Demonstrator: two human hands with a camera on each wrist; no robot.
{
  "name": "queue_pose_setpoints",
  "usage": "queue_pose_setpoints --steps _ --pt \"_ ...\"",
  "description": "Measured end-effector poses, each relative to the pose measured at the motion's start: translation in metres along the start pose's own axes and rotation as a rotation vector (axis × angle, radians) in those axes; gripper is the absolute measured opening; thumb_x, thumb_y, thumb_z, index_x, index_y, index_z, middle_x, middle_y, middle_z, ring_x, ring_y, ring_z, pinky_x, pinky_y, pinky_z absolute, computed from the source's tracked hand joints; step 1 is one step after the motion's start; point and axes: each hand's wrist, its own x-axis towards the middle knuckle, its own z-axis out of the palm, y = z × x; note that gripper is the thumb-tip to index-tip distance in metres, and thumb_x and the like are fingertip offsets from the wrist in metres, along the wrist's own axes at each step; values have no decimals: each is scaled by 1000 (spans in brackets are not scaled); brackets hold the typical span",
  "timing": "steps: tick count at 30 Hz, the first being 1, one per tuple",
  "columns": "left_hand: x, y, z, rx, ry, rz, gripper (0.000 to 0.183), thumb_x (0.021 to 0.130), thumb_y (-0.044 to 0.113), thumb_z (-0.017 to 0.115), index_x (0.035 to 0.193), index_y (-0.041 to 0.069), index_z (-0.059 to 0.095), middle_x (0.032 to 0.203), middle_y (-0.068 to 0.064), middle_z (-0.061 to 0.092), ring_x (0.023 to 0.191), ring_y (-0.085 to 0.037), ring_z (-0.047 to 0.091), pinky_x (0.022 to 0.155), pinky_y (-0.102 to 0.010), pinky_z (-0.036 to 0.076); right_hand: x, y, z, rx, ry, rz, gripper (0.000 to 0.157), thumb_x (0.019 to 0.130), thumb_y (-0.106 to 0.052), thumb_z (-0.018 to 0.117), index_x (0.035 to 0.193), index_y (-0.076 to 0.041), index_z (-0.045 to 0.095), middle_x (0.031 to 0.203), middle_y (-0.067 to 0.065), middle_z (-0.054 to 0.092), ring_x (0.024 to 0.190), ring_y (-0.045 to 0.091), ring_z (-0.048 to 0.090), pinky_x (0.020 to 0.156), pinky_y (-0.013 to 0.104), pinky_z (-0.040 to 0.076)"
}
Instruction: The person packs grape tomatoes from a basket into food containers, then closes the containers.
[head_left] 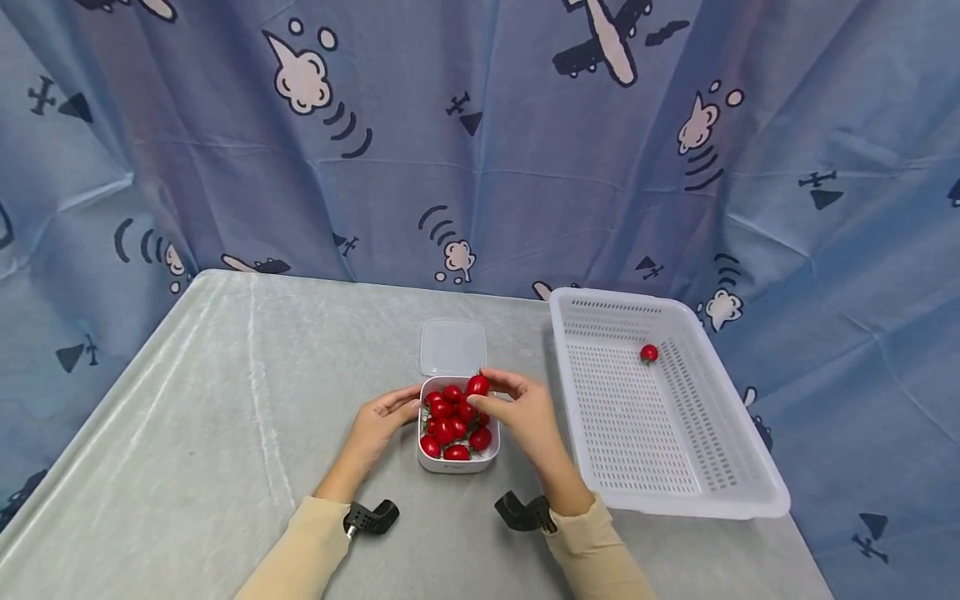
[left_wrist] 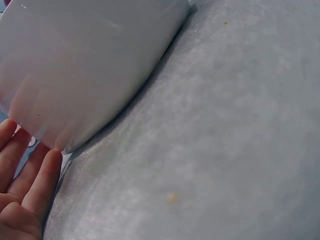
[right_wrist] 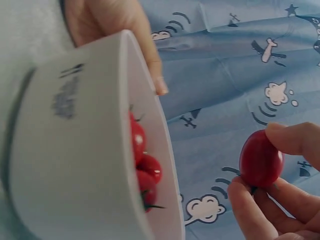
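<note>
A white plastic container full of cherry tomatoes stands on the table. My left hand rests against its left side, the fingers fairly straight and touching the wall in the left wrist view. Over the container's right rim, my right hand pinches one cherry tomato between thumb and fingers. In the right wrist view that tomato is held above the rim, apart from the several tomatoes inside.
Just behind the container lies a clear lid. To the right stands a large white perforated basket with a single cherry tomato in it. A blue patterned curtain hangs along the table's back edge.
</note>
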Motion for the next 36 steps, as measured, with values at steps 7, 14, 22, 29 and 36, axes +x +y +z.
queue_pose_setpoints --steps 7,14,22,29,36 --pt "1 1 0 6 -2 2 40 95 6 64 131 -10 58 132 -29 60 102 -2 68 90 -20 56 -3 11 6 -97 -49 -23 39 77 1 81 115 5 71 114 24 71 98 34 73 83 33 61" --pt "1 2 0 8 -4 3 40 95 6 64 131 -11 58 132 -30 60 99 -2 68 88 -19 57 -6 16 11 -171 -84 -61 39 75 3 82 112 5 72 116 25 70 98 36 73 78 32 62" --pt "1 2 1 -2 -7 0 40 95 6 64 131 -10 58 133 -30 59 101 -3 68 88 -19 56 -10 26 15 -228 -104 -110 39 73 6 82 111 6 72 114 25 71 96 36 73 80 32 61" --pt "0 3 1 4 -13 7 40 95 6 64 131 -10 58 133 -30 59 101 -3 68 88 -19 56 -15 28 16 -366 -132 -248 38 72 6 82 108 8 71 108 23 72 92 33 73 79 33 62" --pt "-1 2 1 3 -14 0 41 95 7 65 131 -10 58 133 -29 60 100 -2 68 88 -19 56 -19 29 16 -466 -132 -302 37 71 3 83 107 6 72 108 20 72 91 29 71 80 37 62"
